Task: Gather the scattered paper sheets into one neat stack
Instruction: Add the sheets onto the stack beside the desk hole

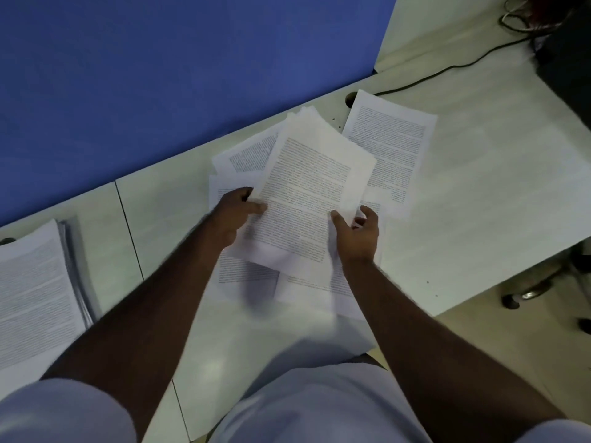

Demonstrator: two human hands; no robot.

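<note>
Blue partition panel (179, 78) backed a pale surface (479, 193) that ran from nine o'clock toward three o'clock. At the far nine o'clock edge lay a thick separate stack (35, 289) of printed pages, apart from the work. Just beyond it toward the centre, a few loose sheets (246, 155) peeked out from under the held bundle at about eleven o'clock, and more lay beneath at six o'clock.

The left hand (232, 215) gripped the gathered bundle (307, 193) along its nine o'clock edge, thumb on top and fingers curled under. The bundle was tilted, its far corners fanned and uneven. The right hand (358, 235) met the bundle's lower three o'clock corner, thumb pressed on the top page, the other fingers loosely bent; whether they closed under the paper could not be told. At one o'clock a single printed sheet (390, 145) rested flat on the surface, partly tucked under the bundle. A black cable (447, 67) trailed off at two o'clock.

The step in hand seemed to be collecting: part of the pile was up, several pages were not yet gathered. The next move likely called for sliding the bundle over a remaining sheet and lifting that sheet in without letting the fanned pages slip.
</note>
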